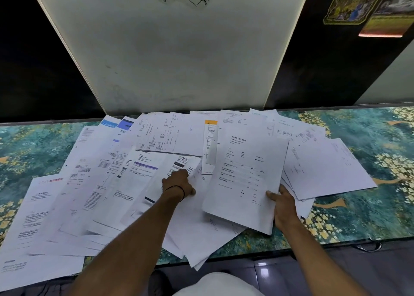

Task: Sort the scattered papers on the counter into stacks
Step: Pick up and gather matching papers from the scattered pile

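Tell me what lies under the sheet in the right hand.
More white sheets stick out beneath the sheet that the right hand grips. How many lie there, and their print, is covered.

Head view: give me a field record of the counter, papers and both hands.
counter: teal floral surface, white panel upright behind it
papers: overlapping, spread across the counter, some overhang the near edge
left hand: reaches into the middle of the pile, fingertips hidden under a sheet, grip unclear
right hand: pinches printed sheet at its lower right edge, thumb on top
stacks: no squared stack visible
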